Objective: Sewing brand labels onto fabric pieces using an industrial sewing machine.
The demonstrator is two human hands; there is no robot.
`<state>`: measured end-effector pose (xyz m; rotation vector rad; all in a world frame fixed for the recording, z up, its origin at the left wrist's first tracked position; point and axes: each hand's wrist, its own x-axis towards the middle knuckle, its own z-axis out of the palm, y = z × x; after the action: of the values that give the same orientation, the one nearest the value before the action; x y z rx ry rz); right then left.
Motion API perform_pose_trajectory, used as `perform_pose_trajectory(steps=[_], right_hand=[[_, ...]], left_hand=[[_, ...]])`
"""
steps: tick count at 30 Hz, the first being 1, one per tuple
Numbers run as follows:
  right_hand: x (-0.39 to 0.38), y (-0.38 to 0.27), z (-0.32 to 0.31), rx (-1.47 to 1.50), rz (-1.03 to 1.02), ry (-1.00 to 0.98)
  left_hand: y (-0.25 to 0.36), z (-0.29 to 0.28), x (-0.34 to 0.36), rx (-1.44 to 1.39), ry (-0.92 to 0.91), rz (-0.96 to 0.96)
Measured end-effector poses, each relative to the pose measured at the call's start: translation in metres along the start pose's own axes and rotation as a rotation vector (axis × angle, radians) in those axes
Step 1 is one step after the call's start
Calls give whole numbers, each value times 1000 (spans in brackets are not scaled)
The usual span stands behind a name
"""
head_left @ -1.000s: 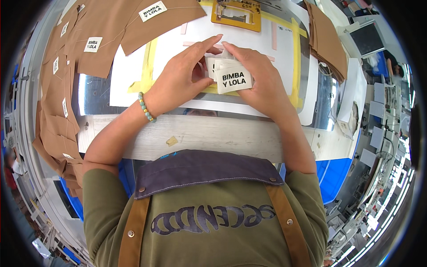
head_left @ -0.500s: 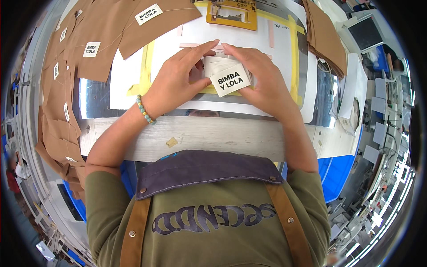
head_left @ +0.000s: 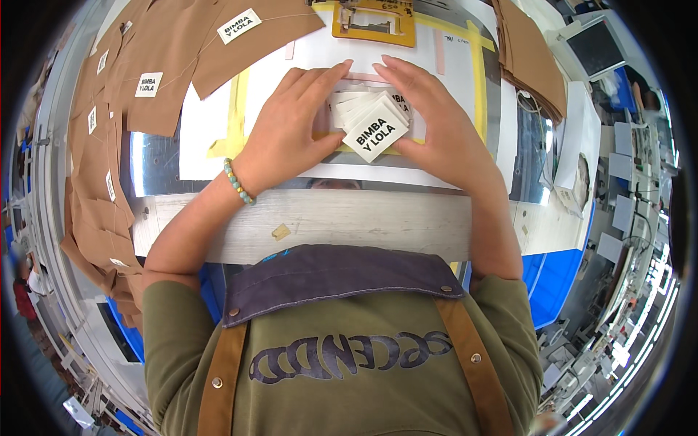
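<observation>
Cupping a fanned stack of white labels (head_left: 374, 129) over white paper (head_left: 211, 163), the left hand (head_left: 291, 116) and right hand (head_left: 447, 127) curve with fingers parted; brown sheets (head_left: 160, 112) lie far left. Squaring up seems in hand, so the next move calls for light, even pressure.

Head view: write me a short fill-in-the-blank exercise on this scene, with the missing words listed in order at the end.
1. The overlapping white labels are between the person's left hand and ____ hand.
2. The beaded bracelet is on the person's ____ wrist.
3. The large flat pieces at the picture's upper left are ____ in colour.
4. The monitor stands toward the picture's upper ____ corner.

Missing words: right; left; brown; right.
</observation>
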<state>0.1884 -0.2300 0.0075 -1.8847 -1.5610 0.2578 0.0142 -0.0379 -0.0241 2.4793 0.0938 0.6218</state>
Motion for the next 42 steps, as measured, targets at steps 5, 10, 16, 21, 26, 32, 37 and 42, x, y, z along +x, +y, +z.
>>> perform_pose_trajectory(steps=[5, 10, 16, 21, 26, 32, 37, 42], right_hand=[[1, -9, -1, -141, -233, -51], [4, -7, 15, -50, -197, 12], [4, 0, 26, -21, -205, 82], [6, -1, 26, 15, -138, 68], [3, -2, 22, 190, 38, -12], [9, -1, 22, -45, -212, 12], [-15, -7, -14, -30, -72, -2], [-45, -16, -6, 669, 343, 338]], left_hand=[[-2, 0, -2, -125, -14, -41], [-3, 1, -5, -220, -48, -111], [-3, 2, -3, -337, -34, -126], [-2, 1, -2, -279, 4, -53], [-4, -4, -4, -180, 12, -142], [-3, -3, -4, -243, -48, -176], [2, -9, -4, -300, -94, -187], [10, -7, -7, -712, -33, -219]])
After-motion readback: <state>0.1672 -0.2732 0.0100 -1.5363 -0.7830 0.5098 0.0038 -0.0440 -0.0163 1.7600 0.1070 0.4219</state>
